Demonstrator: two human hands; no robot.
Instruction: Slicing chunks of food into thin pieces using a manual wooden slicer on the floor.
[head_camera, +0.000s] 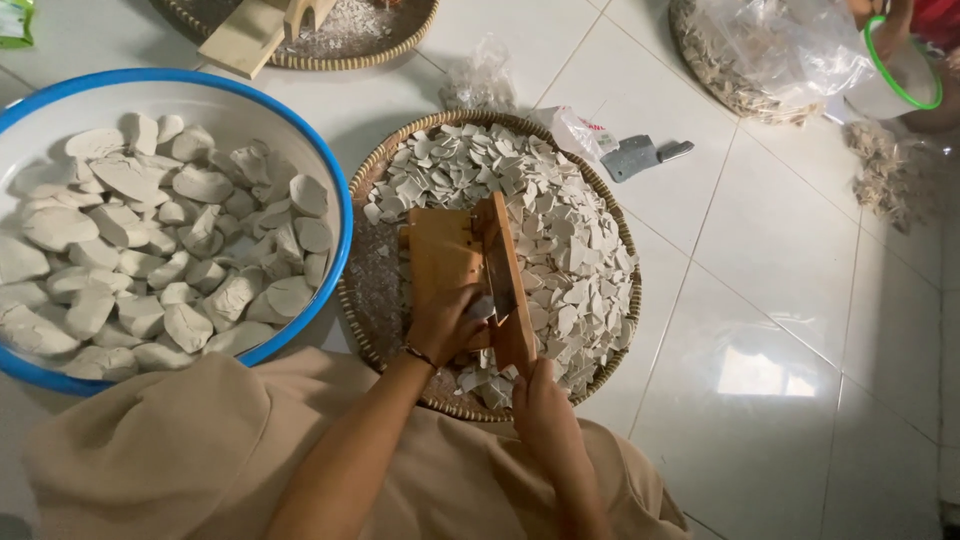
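So your left hand (440, 322) is sitting on the wooden slicer board (447, 252), fingers curled down over a pale grey lump (482, 307) pressed against the upright wooden blade arm (505, 280). The grip there looks closed around that lump, though most of the piece is hidden under your fingers. Your right hand (540, 405) is wrapped tight around the near end of the blade arm, fingers shut on the wood.

The slicer lies across a round woven tray (625, 235) on the white tiled floor (780, 300), and the tray is heaped with thin pale slices (560, 220), mostly piled on the right side and far end. Just left of the tray, touching or nearly so, there's a big white basin with a blue rim (335, 190) full of whole grey lumps (150, 250).

Beyond the tray a small cleaver (640, 155) lies flat on the tiles, next to a crumpled plastic bag (580, 130). Another woven tray (400, 45) sits at the far edge.
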